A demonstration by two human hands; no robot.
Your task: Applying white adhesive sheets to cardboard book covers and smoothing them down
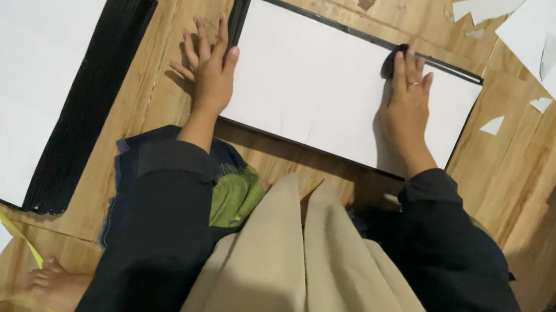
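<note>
Wooden floor (502,180); both hands, left (210,72) and right (407,103), flat on white board (314,82).

Both hands press flat on a white, black-edged board (321,84) lying on the wooden floor (502,180).

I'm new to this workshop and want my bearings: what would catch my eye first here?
First, the white rectangular sheet edged in black at the centre of the wooden floor, pressed flat by both hands: the left hand at its left edge, the right hand near its top right. Next, the tall stack of black-edged white boards at far left. White paper scraps litter the top right.
</note>
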